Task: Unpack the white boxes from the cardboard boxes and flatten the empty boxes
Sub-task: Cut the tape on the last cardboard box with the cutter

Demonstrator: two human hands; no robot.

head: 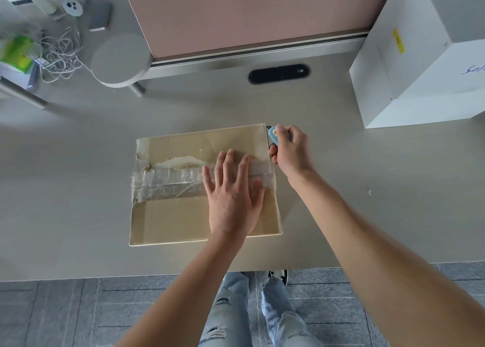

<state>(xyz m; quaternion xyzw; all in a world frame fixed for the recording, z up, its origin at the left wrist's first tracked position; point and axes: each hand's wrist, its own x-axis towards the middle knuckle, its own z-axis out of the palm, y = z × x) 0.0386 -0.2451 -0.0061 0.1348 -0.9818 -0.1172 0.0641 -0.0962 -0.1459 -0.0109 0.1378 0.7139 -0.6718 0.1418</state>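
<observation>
A closed cardboard box lies on the table in front of me, sealed across its top with a wide band of clear tape. My left hand presses flat on the right half of the lid, fingers straight and spread over the tape. My right hand grips a small light-blue cutter at the box's far right corner, against its right edge. A large white box stands at the table's back right.
The beige table ends at a front edge near my legs. A black cable port sits behind the box, below a pink divider panel. A round stool, tangled cables and a green packet are at left.
</observation>
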